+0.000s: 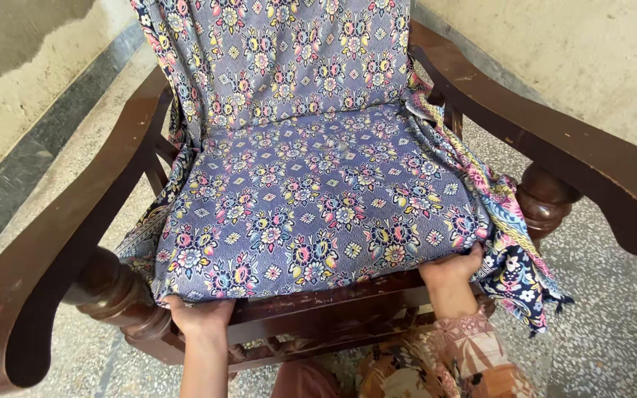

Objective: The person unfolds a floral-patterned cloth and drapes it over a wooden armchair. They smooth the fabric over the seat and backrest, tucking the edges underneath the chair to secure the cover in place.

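A dark wooden armchair [569,155] stands in front of me, its seat and back draped with a blue floral cloth [318,199]. My left hand [200,313] grips the cloth's front edge at the seat's left corner, fingers tucked under it. My right hand [453,267] holds the cloth's front edge near the seat's right corner, fingers curled beneath the fabric. Loose cloth hangs down past the right side of the seat [514,273].
The chair's left armrest [46,258] and right armrest flank the seat, with turned wooden posts [116,295] below. A speckled stone floor [613,324] surrounds the chair, and rough plastered walls [9,96] rise behind it. My patterned sleeve [466,354] is at the bottom.
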